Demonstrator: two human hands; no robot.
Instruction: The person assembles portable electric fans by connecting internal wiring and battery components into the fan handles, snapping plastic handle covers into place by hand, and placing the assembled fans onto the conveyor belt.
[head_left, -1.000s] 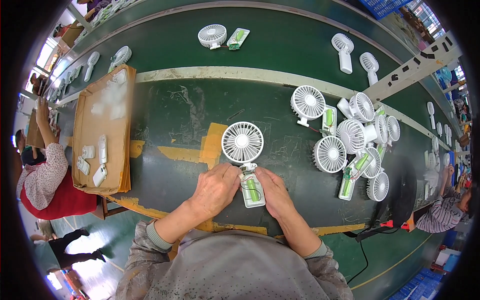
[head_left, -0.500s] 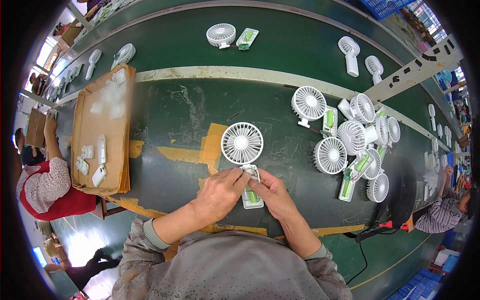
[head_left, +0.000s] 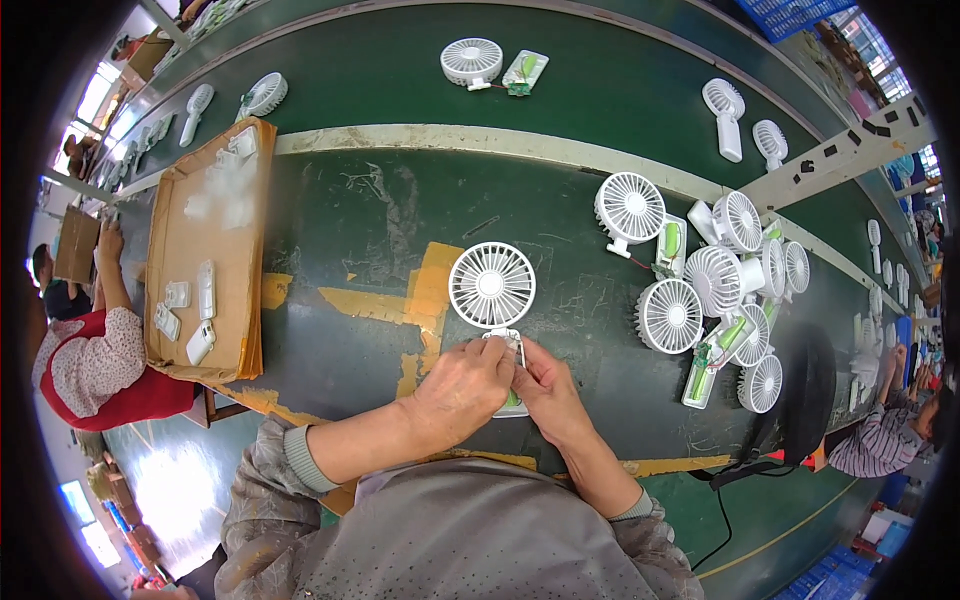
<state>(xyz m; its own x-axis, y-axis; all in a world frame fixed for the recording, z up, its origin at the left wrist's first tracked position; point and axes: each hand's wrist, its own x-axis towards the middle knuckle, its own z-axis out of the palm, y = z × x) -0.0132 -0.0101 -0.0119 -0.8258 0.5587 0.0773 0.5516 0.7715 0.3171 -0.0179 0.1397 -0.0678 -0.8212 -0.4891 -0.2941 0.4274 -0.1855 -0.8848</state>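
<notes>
Lying at nine o'clock on the dark green bench (head_left: pixel 330 230): cardboard tray (head_left: pixel 190 290) carrying small white parts. Centre: left hand (head_left: pixel 462 385) and right hand (head_left: pixel 548 392), both closed on the handle of a small white fan (head_left: pixel 492 286), its round head pointing to twelve o'clock. At three o'clock: cluster of white fans (head_left: pixel 715 285), well apart from the hands.
</notes>
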